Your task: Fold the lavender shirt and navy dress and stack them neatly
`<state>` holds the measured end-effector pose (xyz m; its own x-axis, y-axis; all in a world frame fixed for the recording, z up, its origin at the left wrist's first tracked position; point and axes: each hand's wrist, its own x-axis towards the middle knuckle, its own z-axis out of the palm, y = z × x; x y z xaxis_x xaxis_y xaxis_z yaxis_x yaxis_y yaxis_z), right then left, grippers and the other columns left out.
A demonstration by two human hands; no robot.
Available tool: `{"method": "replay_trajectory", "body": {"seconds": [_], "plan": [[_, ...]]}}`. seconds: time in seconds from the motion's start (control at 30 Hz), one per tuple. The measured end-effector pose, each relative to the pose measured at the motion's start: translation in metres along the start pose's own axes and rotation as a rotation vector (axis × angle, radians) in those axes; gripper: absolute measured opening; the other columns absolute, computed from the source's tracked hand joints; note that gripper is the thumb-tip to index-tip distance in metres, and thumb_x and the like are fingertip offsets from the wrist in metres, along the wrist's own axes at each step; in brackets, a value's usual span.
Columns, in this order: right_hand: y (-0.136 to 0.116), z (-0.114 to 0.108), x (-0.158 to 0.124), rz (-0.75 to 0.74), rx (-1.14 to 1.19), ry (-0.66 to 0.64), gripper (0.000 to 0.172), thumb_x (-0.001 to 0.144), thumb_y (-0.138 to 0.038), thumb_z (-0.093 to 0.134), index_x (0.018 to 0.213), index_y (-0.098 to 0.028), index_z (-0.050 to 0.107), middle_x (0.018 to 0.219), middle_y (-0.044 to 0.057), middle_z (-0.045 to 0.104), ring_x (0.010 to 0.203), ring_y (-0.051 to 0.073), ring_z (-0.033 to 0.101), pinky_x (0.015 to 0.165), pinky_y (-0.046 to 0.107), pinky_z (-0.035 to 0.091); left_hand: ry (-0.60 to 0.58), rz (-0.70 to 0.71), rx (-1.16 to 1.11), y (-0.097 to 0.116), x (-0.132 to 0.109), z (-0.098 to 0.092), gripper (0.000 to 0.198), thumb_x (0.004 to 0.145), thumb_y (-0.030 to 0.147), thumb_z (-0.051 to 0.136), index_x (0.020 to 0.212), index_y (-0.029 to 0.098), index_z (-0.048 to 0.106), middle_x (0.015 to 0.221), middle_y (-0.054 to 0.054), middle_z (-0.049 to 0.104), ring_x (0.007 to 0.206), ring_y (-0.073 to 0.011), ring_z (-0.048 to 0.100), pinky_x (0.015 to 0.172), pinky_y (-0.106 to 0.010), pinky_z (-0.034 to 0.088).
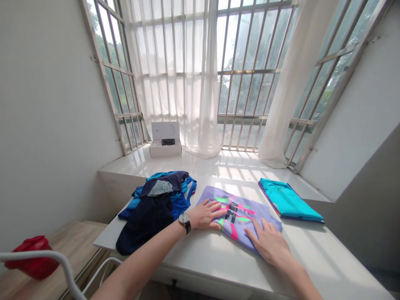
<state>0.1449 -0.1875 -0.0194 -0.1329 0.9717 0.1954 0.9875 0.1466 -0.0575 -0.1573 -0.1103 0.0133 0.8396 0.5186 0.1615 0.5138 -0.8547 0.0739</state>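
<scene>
A lavender T-shirt (211, 194) with a pink, green and black print lies folded flat on the white table (225, 273). My left hand (204, 214) rests on its left part, fingers stretched out over the print. On the right part lies my right hand (270, 239), its fingers spread near the lower edge. Neither hand grips anything; both press flat on the cloth. Left of the shirt is a loose heap of dark navy and blue clothes (153, 208). To its right sits a folded stack with a turquoise garment (289, 200) on top and purple cloth beneath.
An opened white box (165, 150) with a black device (168, 142) in it stands on the window ledge (131, 164). White curtains (193, 83) hang before barred windows. A red bag (33, 256) and a white curved tube (62, 266) are at lower left.
</scene>
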Motion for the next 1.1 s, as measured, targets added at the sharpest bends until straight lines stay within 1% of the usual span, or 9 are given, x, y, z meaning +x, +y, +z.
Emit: {"method": "replay_trajectory", "body": {"seconds": [0.13,0.23,0.33,0.4,0.5,0.6,0.73,0.9,1.1], "plan": [[-0.028,-0.029,0.001,0.054,-0.102,-0.074,0.061,0.101,-0.060,0.035,0.128,-0.017,0.069,0.110,0.021,0.071,0.106,0.039,0.068,0.087,0.049,0.053,0.019,-0.159,0.022,-0.021,-0.006,-0.018,0.072,0.094,0.063,0.061,0.155,0.029,0.044,0.161,-0.014,0.042,0.148,-0.0355,0.037,0.121,-0.051,0.028],[-0.029,-0.034,0.008,0.051,-0.103,-0.093,0.054,0.103,-0.056,0.034,0.113,-0.020,0.073,0.103,0.017,0.072,0.101,0.035,0.069,0.084,0.045,0.053,0.069,-0.457,0.001,0.004,-0.019,-0.025,0.066,0.098,0.064,0.052,0.151,0.025,0.051,0.156,-0.016,0.048,0.144,-0.0384,0.040,0.117,-0.054,0.035],[-0.012,-0.017,0.019,-0.005,-0.052,-0.007,0.043,0.101,-0.050,0.042,0.111,-0.022,0.073,0.115,0.016,0.071,0.110,0.033,0.067,0.092,0.046,0.052,0.122,-0.745,-0.042,0.046,-0.030,-0.023,0.066,0.100,0.059,0.046,0.151,0.017,0.050,0.145,-0.023,0.055,0.129,-0.0408,0.054,0.106,-0.055,0.045],[0.001,0.002,0.025,-0.076,0.018,0.070,0.043,0.099,-0.049,0.046,0.124,-0.022,0.070,0.132,0.016,0.067,0.125,0.034,0.061,0.104,0.050,0.048,0.110,-0.793,-0.160,0.068,-0.032,-0.019,0.064,0.102,0.055,0.044,0.154,0.018,0.045,0.143,-0.022,0.056,0.124,-0.0385,0.058,0.104,-0.052,0.048],[0.014,0.027,0.028,-0.118,0.112,0.090,0.053,0.099,-0.051,0.044,0.140,-0.021,0.062,0.148,0.016,0.058,0.138,0.034,0.053,0.114,0.053,0.042,0.092,-0.774,-0.296,0.079,-0.025,-0.013,0.067,0.100,0.054,0.047,0.158,0.023,0.037,0.161,-0.022,0.036,0.137,-0.0407,0.049,0.110,-0.054,0.043],[0.016,0.036,0.024,-0.097,0.135,0.065,0.057,0.100,-0.054,0.041,0.144,-0.023,0.058,0.153,0.015,0.054,0.141,0.033,0.050,0.115,0.055,0.041,0.129,-0.752,-0.378,0.070,-0.013,-0.012,0.066,0.100,0.052,0.047,0.157,0.020,0.038,0.168,-0.022,0.021,0.143,-0.0413,0.042,0.116,-0.056,0.037],[0.007,0.028,0.018,-0.051,0.105,0.025,0.060,0.100,-0.055,0.041,0.149,-0.024,0.054,0.156,0.014,0.051,0.144,0.034,0.047,0.116,0.054,0.040,0.218,-0.738,-0.563,0.053,0.005,-0.013,0.060,0.095,0.049,0.056,0.145,0.016,0.053,0.167,-0.021,0.024,0.150,-0.0397,0.034,0.122,-0.051,0.031],[-0.007,0.014,0.012,-0.005,0.042,0.002,0.061,0.096,-0.055,0.048,0.147,-0.023,0.056,0.154,0.017,0.053,0.141,0.038,0.049,0.111,0.056,0.044,0.409,-0.849,-0.801,0.034,0.022,-0.002,0.050,0.092,0.044,0.061,0.135,0.019,0.060,0.166,-0.016,0.027,0.154,-0.0343,0.028,0.123,-0.046,0.031],[-0.030,-0.012,0.006,-0.019,0.098,-0.080,0.052,0.094,-0.061,0.049,0.127,-0.027,0.068,0.128,0.018,0.068,0.116,0.039,0.064,0.094,0.054,0.055,0.425,-0.914,-0.775,-0.014,0.036,0.001,0.050,0.087,0.036,0.063,0.131,0.011,0.061,0.160,-0.022,0.036,0.149,-0.0349,0.036,0.118,-0.041,0.038]]}}
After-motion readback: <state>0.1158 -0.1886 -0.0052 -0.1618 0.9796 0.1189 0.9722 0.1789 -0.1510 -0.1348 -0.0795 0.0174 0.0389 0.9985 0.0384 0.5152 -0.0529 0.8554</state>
